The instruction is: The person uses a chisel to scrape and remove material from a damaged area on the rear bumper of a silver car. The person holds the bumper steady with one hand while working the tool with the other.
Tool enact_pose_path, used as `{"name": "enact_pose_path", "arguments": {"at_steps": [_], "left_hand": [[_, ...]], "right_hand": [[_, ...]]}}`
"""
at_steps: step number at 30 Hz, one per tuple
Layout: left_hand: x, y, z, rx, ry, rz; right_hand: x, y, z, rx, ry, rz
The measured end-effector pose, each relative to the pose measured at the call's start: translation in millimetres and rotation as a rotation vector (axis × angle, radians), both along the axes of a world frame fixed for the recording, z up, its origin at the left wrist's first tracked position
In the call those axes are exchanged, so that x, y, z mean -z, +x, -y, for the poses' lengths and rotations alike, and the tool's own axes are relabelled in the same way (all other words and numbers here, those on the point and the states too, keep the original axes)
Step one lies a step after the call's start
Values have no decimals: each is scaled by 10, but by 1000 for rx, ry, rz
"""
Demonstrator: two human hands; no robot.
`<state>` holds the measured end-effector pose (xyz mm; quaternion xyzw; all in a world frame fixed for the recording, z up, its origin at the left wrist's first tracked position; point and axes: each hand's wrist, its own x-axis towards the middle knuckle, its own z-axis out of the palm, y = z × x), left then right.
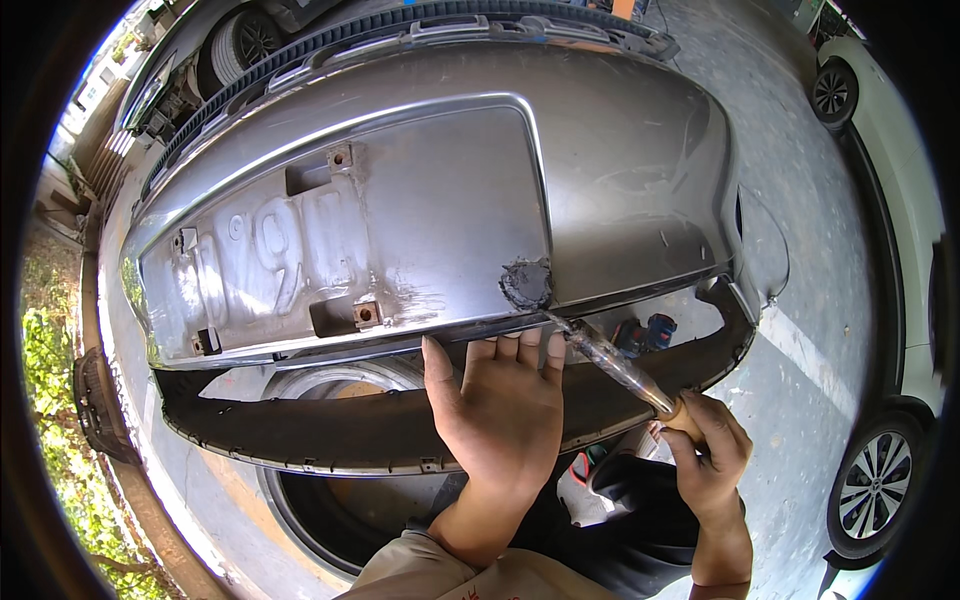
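A grey car bumper (620, 150) spans the view in front of me, with a chrome strip framing its recessed panel. Near the panel's lower right corner is a dark, rough, melted-looking patch (527, 284). My right hand (712, 455) is closed round the wooden handle of a large soldering iron (615, 365). The iron's metal barrel slants up to the left, its tip at the lower edge of that patch. Palm up, my left hand (505, 415) lies flat against the bumper's lower edge, fingers stretched and thumb apart. It grips nothing.
A tyre (310, 510) lies beneath the bumper. Dark blue and red tools (645, 333) rest on the floor behind its lower opening. A pale car (890, 200) stands at the right, another vehicle's wheel (245, 45) at the far left. A thin cable (787, 260) loops beside the bumper.
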<state>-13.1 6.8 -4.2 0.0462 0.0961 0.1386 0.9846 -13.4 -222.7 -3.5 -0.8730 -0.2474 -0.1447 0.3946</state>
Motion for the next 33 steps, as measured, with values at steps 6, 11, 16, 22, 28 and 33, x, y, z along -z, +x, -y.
{"name": "enact_pose_path", "arguments": {"at_steps": [6,11,16,22,28,33], "left_hand": [[-32,10,7,-4,18,-22],[-15,8,5,-6,10,-18],[-34,19,6,-11,36,-46],[-24,21,-2,-23,-59,-22],[-122,41,19,-43,-58,-83],[-108,38,23,-34,-73,-64]], "right_hand": [[-1,13,7,-11,-6,13],[12,25,8,-21,-4,26],[-25,41,2,-12,12,-30],[-38,61,32,-9,78,-139],[-75,73,70,-35,125,-212],[-103,121,53,-74,100,-150]]}}
